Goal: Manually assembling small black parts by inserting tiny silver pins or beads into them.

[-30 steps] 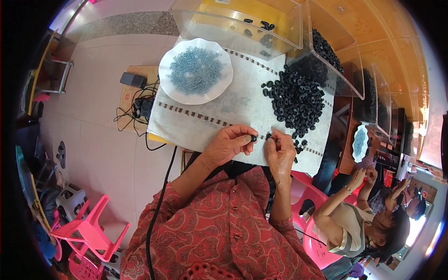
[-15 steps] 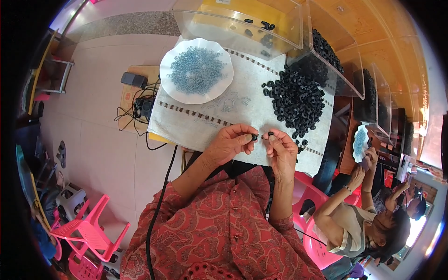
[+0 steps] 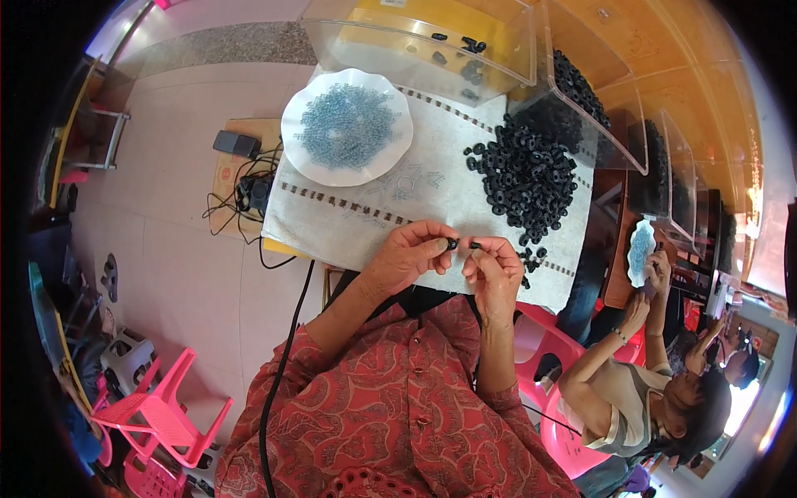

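Note:
My left hand [image 3: 413, 252] pinches a small round black part [image 3: 452, 244] between thumb and finger over the table's near edge. Just to its right, my right hand [image 3: 496, 266] grips another small black part [image 3: 475, 246], and a narrow gap lies between the two. A heap of similar black parts [image 3: 531, 174] lies on the white cloth [image 3: 440, 158] beyond my right hand. Farther left, a white plate with a wavy rim [image 3: 290, 143] holds many tiny clear bluish pieces [image 3: 349, 124]. Some thin clear pieces [image 3: 407, 184] lie loose on the cloth.
Clear plastic bins [image 3: 432, 50] stand at the far side, one tipped toward the black heap. Black cables and an adapter [image 3: 237, 144] sit left of the table. A pink chair [image 3: 166, 407] is at lower left. At right, another person [image 3: 631, 390] works at a neighbouring table.
My right hand has shifted slightly left, bringing its black part nearer my left hand and turning it. My left hand stays almost in place.

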The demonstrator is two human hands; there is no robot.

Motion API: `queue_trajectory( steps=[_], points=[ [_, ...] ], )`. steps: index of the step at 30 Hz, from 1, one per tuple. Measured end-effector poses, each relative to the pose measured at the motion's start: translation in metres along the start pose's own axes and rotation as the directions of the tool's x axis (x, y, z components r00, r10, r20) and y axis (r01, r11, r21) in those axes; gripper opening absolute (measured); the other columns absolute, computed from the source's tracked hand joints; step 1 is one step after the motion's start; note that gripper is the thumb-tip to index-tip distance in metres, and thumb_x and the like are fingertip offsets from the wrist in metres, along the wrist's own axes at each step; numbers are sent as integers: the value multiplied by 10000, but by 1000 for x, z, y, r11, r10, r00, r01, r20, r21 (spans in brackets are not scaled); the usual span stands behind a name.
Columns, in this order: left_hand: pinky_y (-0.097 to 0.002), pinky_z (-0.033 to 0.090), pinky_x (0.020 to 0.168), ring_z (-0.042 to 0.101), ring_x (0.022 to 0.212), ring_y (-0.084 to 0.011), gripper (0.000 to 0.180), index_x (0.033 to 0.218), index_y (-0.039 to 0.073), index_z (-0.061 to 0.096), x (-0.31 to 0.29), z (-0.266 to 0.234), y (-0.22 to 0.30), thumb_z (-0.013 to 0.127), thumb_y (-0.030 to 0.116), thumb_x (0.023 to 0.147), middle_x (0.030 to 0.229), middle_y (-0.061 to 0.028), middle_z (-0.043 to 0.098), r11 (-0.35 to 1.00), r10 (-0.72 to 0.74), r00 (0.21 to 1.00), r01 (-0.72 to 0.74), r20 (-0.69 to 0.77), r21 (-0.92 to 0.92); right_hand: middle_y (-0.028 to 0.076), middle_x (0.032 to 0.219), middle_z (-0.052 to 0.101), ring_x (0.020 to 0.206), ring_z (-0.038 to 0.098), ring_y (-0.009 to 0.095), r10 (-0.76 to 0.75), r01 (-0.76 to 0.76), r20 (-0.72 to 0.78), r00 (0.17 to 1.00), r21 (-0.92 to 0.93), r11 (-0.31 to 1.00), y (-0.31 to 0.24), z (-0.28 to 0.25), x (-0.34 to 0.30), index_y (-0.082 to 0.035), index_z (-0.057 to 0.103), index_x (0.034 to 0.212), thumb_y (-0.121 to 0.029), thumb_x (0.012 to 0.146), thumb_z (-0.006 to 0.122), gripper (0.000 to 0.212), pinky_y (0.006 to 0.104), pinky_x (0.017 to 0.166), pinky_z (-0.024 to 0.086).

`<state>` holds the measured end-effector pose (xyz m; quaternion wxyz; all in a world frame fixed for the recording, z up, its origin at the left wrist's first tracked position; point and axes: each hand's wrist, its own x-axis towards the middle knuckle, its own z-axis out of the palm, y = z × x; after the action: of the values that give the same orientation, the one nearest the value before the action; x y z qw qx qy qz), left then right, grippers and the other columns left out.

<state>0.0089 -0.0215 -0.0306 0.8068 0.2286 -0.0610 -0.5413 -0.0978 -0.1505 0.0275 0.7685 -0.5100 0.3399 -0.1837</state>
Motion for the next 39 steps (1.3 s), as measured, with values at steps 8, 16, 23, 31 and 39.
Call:
queue_trajectory(
  steps=[8, 16, 23, 31, 39],
  points=[
    [-271, 491, 704, 596, 772, -141, 198, 1137, 7, 597, -2, 1, 0, 543, 43, 950, 961, -75, 642, 999, 10, 1000, -11, 16, 34, 67, 795, 666, 542, 576, 82, -14, 31, 53, 998, -328, 944, 3, 5, -6, 5, 600, 929, 61, 845, 538, 118, 199, 463, 430],
    [-273, 488, 686, 598, 781, -143, 185, 1116, -1, 604, 1, 4, -3, 546, 64, 953, 912, -71, 625, 998, 20, 1000, -20, -4, 56, 42, 835, 569, 617, 580, 82, -184, 245, 165, 969, -540, 805, 2, 6, -7, 10, 648, 1038, 56, 871, 560, 195, 218, 547, 461],
    [-272, 491, 690, 601, 791, -142, 182, 1109, -5, 605, 1, 8, -3, 557, 65, 947, 918, -76, 629, 999, 4, 1000, -4, -9, 46, 33, 856, 590, 659, 580, 71, -188, 214, 104, 977, -391, 895, 11, 6, -6, 7, 643, 1056, 21, 911, 538, 180, 205, 567, 459],
    [-264, 487, 706, 600, 815, -134, 184, 1115, -7, 600, -2, 7, -3, 550, 62, 952, 974, -76, 631, 999, 17, 1000, -18, 23, 47, 30, 772, 651, 644, 562, 59, 38, -32, 32, 999, -165, 986, 8, 5, -9, 4, 627, 1035, -43, 929, 541, 145, 193, 571, 424],
    [-258, 470, 697, 581, 797, -127, 216, 1154, -11, 588, 3, 6, -6, 533, 75, 963, 988, -75, 628, 998, 22, 1000, -22, 5, -54, 31, 798, 631, 607, 564, 67, -44, 45, 7, 999, -139, 989, 9, 4, -7, -3, 583, 1049, -50, 933, 562, 126, 196, 526, 429]
  ],
)
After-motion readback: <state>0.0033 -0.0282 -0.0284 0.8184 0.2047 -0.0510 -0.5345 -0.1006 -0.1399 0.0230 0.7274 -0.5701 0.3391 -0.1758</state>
